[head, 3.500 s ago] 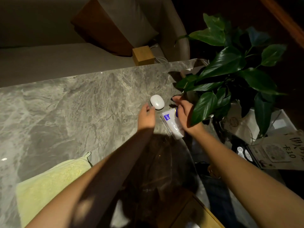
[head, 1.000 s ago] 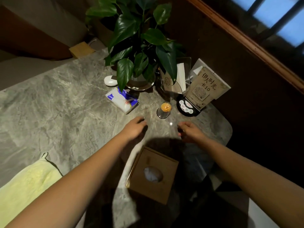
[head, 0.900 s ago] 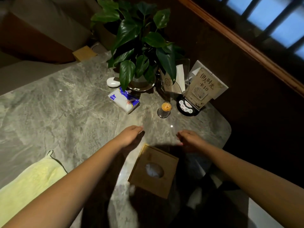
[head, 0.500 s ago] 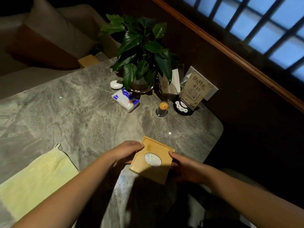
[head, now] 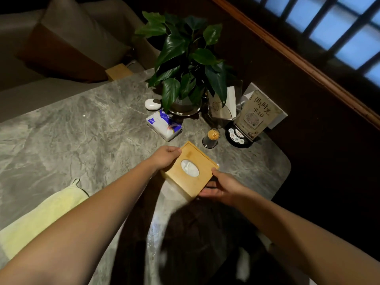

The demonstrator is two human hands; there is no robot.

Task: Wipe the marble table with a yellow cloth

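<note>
The grey marble table [head: 67, 132] fills the left and middle of the view. A yellow cloth [head: 39, 221] lies flat on it at the lower left, partly behind my left forearm. Both hands hold a square wooden tissue box [head: 190, 170] with an oval opening, over the table's right part. My left hand [head: 165, 157] grips its far left side. My right hand [head: 222, 187] grips its near right corner. Neither hand touches the cloth.
At the table's far right corner stand a potted plant [head: 185, 58], a white oval device [head: 152, 104], a blue-and-white tissue pack [head: 163, 125], a toothpick holder [head: 211, 137], a napkin holder [head: 225, 101], a round call button [head: 236, 136] and a sign card [head: 257, 114]. A sofa lies beyond.
My hands left the tissue pack and white device, reached toward the wooden tissue box, took hold of its two sides, and have carried it farther across the table toward the toothpick holder.
</note>
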